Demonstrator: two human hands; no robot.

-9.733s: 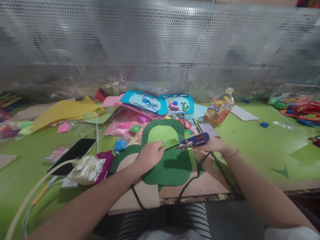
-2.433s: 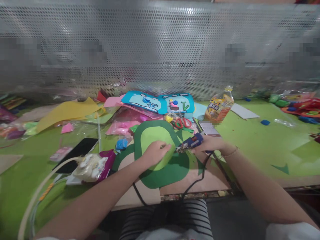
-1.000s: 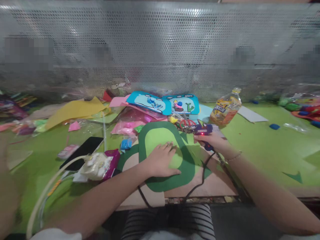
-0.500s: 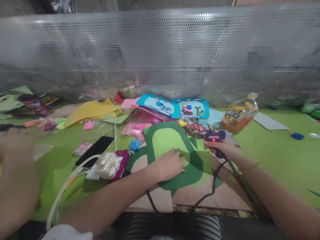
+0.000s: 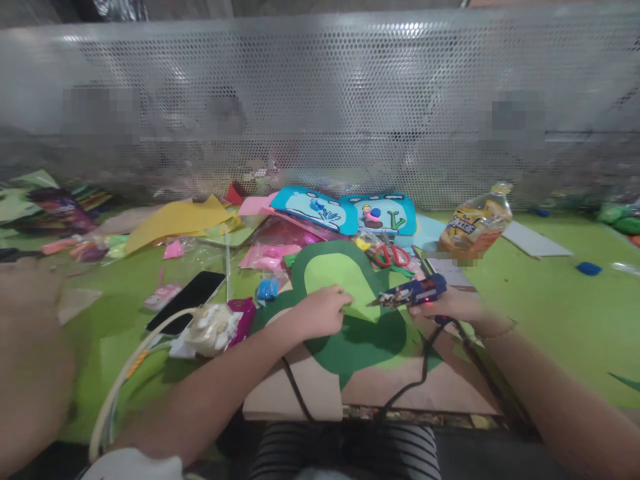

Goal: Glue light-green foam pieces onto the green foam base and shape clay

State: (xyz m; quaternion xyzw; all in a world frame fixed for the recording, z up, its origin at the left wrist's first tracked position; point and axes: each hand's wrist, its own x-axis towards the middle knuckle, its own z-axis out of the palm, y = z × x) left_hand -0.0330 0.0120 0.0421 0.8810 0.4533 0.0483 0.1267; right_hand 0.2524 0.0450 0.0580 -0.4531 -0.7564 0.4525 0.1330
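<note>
My left hand [image 5: 325, 311] is closed on the lower edge of a light green paper shape [image 5: 327, 270], which it holds folded up from a larger dark green paper shape [image 5: 340, 340] beneath. My right hand [image 5: 455, 304] grips a dark blue glue gun [image 5: 417, 291] with a small red light lit. The gun's nozzle points left, by the raised edge of the light green paper; whether it touches is unclear. Its black cord [image 5: 425, 363] hangs down toward the table's front edge.
A power strip [image 5: 215, 328] and black phone [image 5: 187, 303] lie to the left. Red-handled scissors [image 5: 393, 255], blue picture cards [image 5: 320, 212] and a plastic bottle [image 5: 475, 223] stand behind. Another person's blurred limb [image 5: 35, 367] fills the left edge. A perforated metal panel [image 5: 320, 100] runs behind.
My left hand has gone from lying flat on the light green paper to lifting its lower edge. The glue gun has moved left and down, its nozzle now over the paper.
</note>
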